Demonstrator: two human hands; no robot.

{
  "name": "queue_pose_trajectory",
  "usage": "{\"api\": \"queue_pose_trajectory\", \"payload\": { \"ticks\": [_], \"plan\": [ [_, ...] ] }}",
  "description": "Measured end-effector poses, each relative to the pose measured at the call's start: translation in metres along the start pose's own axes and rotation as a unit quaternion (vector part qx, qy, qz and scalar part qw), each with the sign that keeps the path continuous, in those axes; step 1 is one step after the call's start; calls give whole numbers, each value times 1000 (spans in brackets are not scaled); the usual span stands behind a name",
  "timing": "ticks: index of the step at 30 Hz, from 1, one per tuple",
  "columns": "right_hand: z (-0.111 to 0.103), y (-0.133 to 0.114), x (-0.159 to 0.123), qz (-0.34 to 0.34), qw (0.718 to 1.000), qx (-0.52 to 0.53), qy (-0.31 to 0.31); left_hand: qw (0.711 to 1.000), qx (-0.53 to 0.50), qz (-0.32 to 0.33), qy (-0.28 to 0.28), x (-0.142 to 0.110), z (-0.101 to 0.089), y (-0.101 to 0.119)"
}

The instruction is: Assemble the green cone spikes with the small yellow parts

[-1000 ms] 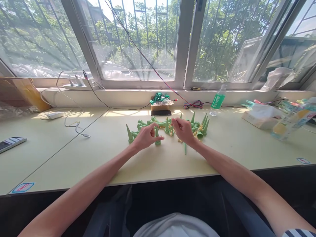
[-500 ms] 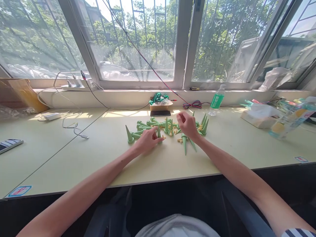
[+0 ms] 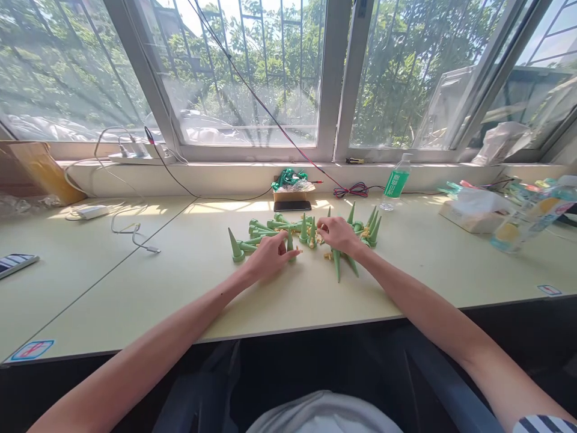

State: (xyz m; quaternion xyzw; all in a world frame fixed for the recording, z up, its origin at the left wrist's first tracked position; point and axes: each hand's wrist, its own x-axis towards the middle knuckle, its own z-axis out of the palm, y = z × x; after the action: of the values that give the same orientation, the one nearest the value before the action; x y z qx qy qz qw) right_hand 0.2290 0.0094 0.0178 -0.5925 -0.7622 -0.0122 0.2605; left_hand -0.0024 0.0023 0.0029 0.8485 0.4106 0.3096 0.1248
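My left hand (image 3: 269,255) rests on the table with thumb and fingers closed round an upright green plastic watering spike (image 3: 290,239). A small yellow valve piece sticks out beside that spike's base. My right hand (image 3: 339,234) is lowered over the pile, its fingers bent together close to some small yellow valves (image 3: 320,236); what lies between the fingertips is hidden. Between the hands stand more green spikes (image 3: 304,230), points up. Several others lie on their sides (image 3: 259,229) behind my left hand, and two point toward me below my right wrist (image 3: 337,264).
A lone spike (image 3: 235,246) stands at the pile's left end. Behind the pile lie a black phone (image 3: 292,205) and a small box of green material (image 3: 293,191). A bottle (image 3: 396,183), a tissue box (image 3: 473,215) and cables (image 3: 135,236) are further out on the table (image 3: 180,288).
My right hand has come down and slightly left, from above the pile to the small yellow pieces. My left hand stays in place on its spike.
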Motion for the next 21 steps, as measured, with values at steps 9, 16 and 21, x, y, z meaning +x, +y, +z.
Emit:
{"api": "queue_pose_trajectory", "payload": {
  "ticks": [9,16,21],
  "plan": [
    [4,5,3,-30,998,46,-39,1000,-3,0,-16,-1,-1,1],
    [5,4,2,-78,991,86,-74,1000,-5,11,-23,0,-1,3],
    [8,7,3,-76,992,74,-74,1000,-6,14,-26,-1,-1,3]
  ]
}}
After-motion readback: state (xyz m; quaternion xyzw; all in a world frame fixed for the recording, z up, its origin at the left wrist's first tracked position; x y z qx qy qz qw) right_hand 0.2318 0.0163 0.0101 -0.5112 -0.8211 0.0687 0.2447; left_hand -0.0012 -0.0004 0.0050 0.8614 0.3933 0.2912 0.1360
